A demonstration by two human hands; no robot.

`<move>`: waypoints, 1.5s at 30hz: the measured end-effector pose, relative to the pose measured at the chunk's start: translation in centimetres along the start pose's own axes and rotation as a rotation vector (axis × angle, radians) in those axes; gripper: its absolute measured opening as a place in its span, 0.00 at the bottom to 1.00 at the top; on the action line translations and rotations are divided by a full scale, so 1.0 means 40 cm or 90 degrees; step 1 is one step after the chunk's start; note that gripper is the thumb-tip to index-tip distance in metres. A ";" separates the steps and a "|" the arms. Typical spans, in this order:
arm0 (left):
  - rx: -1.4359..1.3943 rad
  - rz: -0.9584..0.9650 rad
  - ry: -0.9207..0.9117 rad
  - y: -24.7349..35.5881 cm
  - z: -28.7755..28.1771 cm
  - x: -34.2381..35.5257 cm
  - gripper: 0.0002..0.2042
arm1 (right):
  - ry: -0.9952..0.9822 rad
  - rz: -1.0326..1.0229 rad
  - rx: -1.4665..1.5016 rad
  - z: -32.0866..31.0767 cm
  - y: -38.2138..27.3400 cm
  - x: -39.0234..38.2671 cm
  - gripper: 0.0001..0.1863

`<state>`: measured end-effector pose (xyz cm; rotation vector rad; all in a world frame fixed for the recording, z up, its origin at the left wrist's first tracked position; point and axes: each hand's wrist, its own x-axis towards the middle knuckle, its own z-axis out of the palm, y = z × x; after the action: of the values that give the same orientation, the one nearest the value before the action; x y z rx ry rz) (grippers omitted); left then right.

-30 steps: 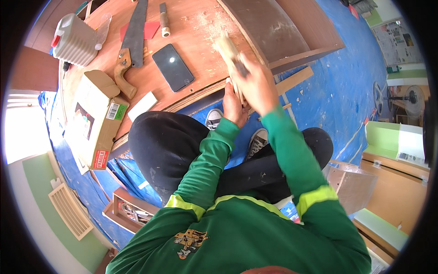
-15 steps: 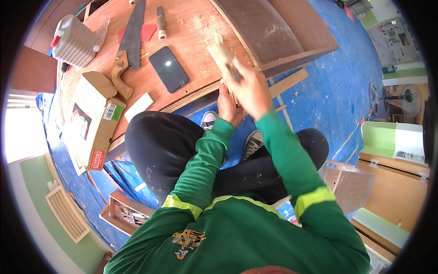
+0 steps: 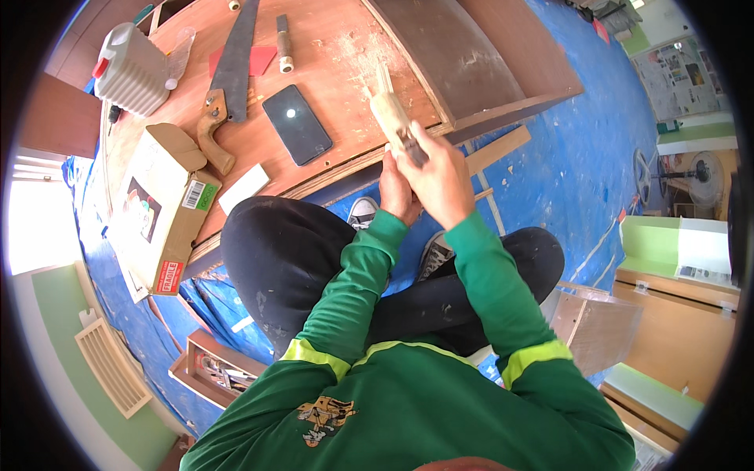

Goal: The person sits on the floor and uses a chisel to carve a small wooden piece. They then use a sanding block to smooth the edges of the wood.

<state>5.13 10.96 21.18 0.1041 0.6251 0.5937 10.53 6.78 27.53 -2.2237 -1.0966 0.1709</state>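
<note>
My right hand [image 3: 441, 177] is closed around a small pale wooden hand plane [image 3: 389, 118] with a dark part near its rear. Beyond its front end sticks out a thin wood strip [image 3: 383, 77], over the tabletop's near right corner. Just below and left of the right hand, my left hand [image 3: 398, 188] is closed at the near end of the strip; its grip is partly hidden. Pale shavings [image 3: 365, 51] lie on the wooden tabletop [image 3: 345, 102]. Left of the hands rests a black phone [image 3: 297, 125].
On the tabletop are a handsaw [image 3: 228, 78], a chisel [image 3: 284, 47], a red sheet [image 3: 261, 61], a white jug [image 3: 133, 71], a cardboard box [image 3: 161, 208] and a white block [image 3: 244, 188]. A brown wooden frame [image 3: 510, 102] adjoins at right. Blue sheeting [image 3: 542, 173] covers the floor.
My right hand and the plane have come back toward me, close against the left hand. More of the strip shows beyond the plane. The view has shifted slightly.
</note>
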 end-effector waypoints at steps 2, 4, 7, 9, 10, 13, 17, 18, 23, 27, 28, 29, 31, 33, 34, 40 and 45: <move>0.110 -0.074 -0.042 0.022 -0.030 0.000 0.24 | 0.027 -0.026 0.035 0.022 0.002 0.112 0.30; 0.111 -0.083 -0.067 0.024 -0.048 0.009 0.26 | 0.014 0.003 0.014 0.053 0.001 0.277 0.33; 0.108 -0.074 -0.131 0.026 -0.062 0.021 0.26 | 0.028 0.040 -0.024 0.092 0.002 0.446 0.36; 0.121 -0.075 -0.101 0.034 -0.062 0.022 0.25 | 0.051 0.055 0.000 0.089 -0.007 0.487 0.37; 0.124 -0.096 -0.095 0.037 -0.061 0.019 0.25 | 0.059 0.068 0.032 0.066 -0.004 0.473 0.37; 0.072 -0.123 -0.131 0.060 -0.066 0.005 0.27 | 0.127 0.081 0.255 -0.067 0.013 0.396 0.37; 0.036 -0.163 -0.192 0.074 -0.074 -0.009 0.28 | 0.315 -0.060 0.285 -0.385 0.166 0.204 0.32; 0.043 -0.161 -0.231 0.073 -0.071 -0.008 0.28 | 0.416 -0.171 0.258 -0.454 0.214 0.168 0.30; -0.063 -0.194 -0.222 0.071 -0.049 0.004 0.24 | 0.578 0.304 1.022 -0.609 0.453 -0.018 0.23; -0.026 -0.143 -0.266 0.071 -0.046 0.011 0.29 | 0.560 0.228 0.791 -0.600 0.490 -0.112 0.27; -0.001 -0.126 -0.304 0.069 -0.052 0.008 0.28 | 0.558 0.163 0.747 -0.596 0.476 -0.113 0.28; 0.033 -0.111 -0.293 0.067 -0.053 0.013 0.28 | 0.535 0.187 0.724 -0.587 0.457 -0.110 0.27; 0.084 -0.080 -0.256 0.059 -0.062 0.015 0.26 | 0.493 0.277 0.651 -0.560 0.408 -0.096 0.25; 0.124 -0.048 -0.201 0.050 -0.070 0.017 0.25 | 0.431 0.296 0.589 -0.516 0.354 -0.078 0.25; 0.142 -0.033 -0.172 0.046 -0.072 0.018 0.24 | 0.392 0.263 0.547 -0.493 0.328 -0.073 0.26; 0.174 -0.013 -0.076 0.020 -0.069 0.004 0.22 | 0.191 0.084 0.264 -0.269 0.147 -0.020 0.33; 0.242 0.011 0.012 0.008 -0.060 0.014 0.21 | 0.022 0.045 0.102 -0.122 0.004 -0.004 0.34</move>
<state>3.94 11.34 19.05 0.4612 0.7509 0.4876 12.40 4.19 31.23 -2.1160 -0.9520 0.2418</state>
